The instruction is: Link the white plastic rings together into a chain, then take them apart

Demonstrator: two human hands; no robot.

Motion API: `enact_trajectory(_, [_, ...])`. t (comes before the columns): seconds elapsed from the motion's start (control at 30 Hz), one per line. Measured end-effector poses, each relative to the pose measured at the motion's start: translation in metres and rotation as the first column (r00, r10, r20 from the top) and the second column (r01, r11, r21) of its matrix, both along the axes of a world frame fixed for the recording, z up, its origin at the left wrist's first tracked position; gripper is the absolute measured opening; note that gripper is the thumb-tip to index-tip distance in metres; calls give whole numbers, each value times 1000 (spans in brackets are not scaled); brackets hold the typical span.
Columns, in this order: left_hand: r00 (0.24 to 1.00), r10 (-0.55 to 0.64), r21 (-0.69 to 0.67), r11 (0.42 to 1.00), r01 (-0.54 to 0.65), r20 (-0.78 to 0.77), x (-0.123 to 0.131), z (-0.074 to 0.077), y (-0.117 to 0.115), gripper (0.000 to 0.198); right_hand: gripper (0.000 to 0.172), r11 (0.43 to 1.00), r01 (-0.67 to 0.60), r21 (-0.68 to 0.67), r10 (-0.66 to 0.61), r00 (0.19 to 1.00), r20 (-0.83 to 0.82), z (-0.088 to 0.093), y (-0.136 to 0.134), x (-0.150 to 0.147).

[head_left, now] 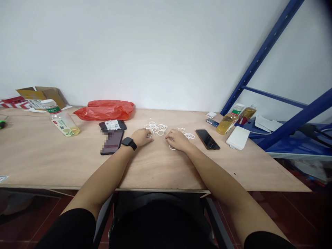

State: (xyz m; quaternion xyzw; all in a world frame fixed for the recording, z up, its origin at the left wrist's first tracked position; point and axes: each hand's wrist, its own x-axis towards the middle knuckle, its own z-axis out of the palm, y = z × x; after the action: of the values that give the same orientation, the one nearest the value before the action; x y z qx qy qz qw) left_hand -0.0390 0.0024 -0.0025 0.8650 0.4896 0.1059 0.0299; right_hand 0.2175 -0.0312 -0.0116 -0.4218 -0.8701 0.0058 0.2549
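A pile of small white rings (156,128) lies on the wooden table (52,155), with a smaller group of white rings (187,134) to its right. My left hand (142,137), a black watch on its wrist, rests beside the pile with its fingers curled on a ring at the pile's near edge. My right hand (177,140) lies on the table with fingers curled, pinching a white ring; another ring (172,148) peeks out under it.
A dark phone (207,139) and white power bank (238,138) lie right of my hands, two bottles (228,121) behind them. On the left are a dark pouch (112,138), a red plastic bag (105,110), a bottle (62,121) and a cardboard box (43,94). Blue shelving (285,114) stands at right.
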Motion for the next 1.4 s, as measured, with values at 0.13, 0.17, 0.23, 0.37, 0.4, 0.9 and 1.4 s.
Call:
enact_trajectory(0.13, [994,-64,43,997,61,90,-2,-5,4,39,14,999,-23,36,26,997,-69,0,0,0])
enact_trajectory(0.17, [990,-84,72,994,76,115,-3,-6,5,38,14,998,-33,50,37,995,-88,0,1,0])
enact_trajectory(0.23, [978,-129,138,985,107,163,-2,-7,5,35,13,996,-53,75,62,991,-121,0,1,-1])
enact_trajectory(0.37, [932,-259,261,946,192,253,5,-2,0,23,14,990,-87,108,104,981,-166,1,-1,-4])
enact_trajectory(0.4, [915,-300,284,933,222,271,7,0,-3,21,14,989,-92,116,111,978,-175,2,-1,-5])
enact_trajectory(0.9, [808,-476,360,864,353,348,28,5,-23,28,13,983,-136,120,155,975,-158,5,-10,-13])
enact_trajectory(1.4, [764,-530,432,825,365,368,34,2,-26,29,12,985,-111,132,134,975,-176,6,-13,-14])
